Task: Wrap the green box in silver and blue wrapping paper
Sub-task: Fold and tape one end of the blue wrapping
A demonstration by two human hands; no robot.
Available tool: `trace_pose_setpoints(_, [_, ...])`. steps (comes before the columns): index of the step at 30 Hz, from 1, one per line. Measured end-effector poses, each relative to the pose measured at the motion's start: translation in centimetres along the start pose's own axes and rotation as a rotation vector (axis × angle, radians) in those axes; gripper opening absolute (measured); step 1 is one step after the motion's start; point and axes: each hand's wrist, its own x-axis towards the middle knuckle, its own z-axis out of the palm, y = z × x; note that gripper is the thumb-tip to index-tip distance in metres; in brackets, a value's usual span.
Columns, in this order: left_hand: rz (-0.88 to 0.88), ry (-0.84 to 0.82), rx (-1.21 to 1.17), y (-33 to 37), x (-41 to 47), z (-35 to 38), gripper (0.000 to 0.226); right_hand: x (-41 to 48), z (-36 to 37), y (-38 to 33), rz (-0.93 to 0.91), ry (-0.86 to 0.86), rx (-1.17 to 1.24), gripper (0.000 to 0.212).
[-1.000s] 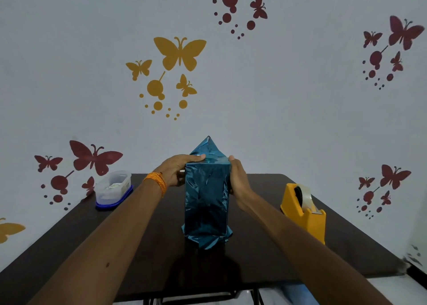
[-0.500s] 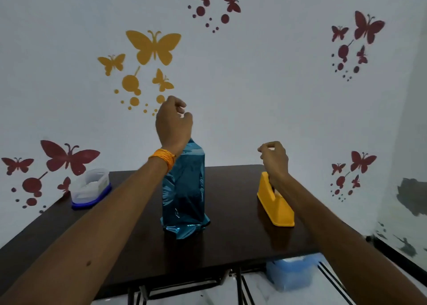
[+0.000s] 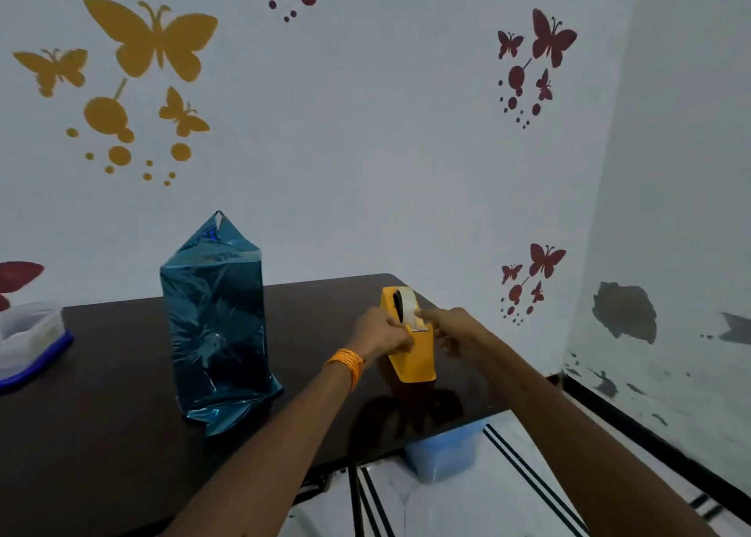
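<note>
Hands — from box to dispenser

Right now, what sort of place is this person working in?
Probably a home room used for crafts: yellow and maroon butterfly stickers on the white wall, a dark brown table, and on it a box wrapped in shiny blue paper and a yellow tape dispenser.

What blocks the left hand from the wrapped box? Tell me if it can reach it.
Probably yes: only bare table lies between the left hand and the wrapped box. The hand grips the tape dispenser, though, so it must let go first.
</note>
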Motion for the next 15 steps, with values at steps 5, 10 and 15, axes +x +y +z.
trace_pose_setpoints(5, [0.029,0.023,-0.054,-0.5,-0.4,0.1,0.032,0.3,0.4,-0.5,0.019,-0.002,0.054,0.025])
trace_pose_setpoints(10, [0.019,0.051,-0.044,-0.5,-0.6,0.4,0.042,0.5,0.5,-2.0,-0.052,0.067,0.059,0.026])
trace_pose_setpoints(15, [0.008,0.079,-0.041,0.0,-1.3,0.5,0.043,-1.3,0.5,-1.5,-0.116,0.161,-0.041,0.026])
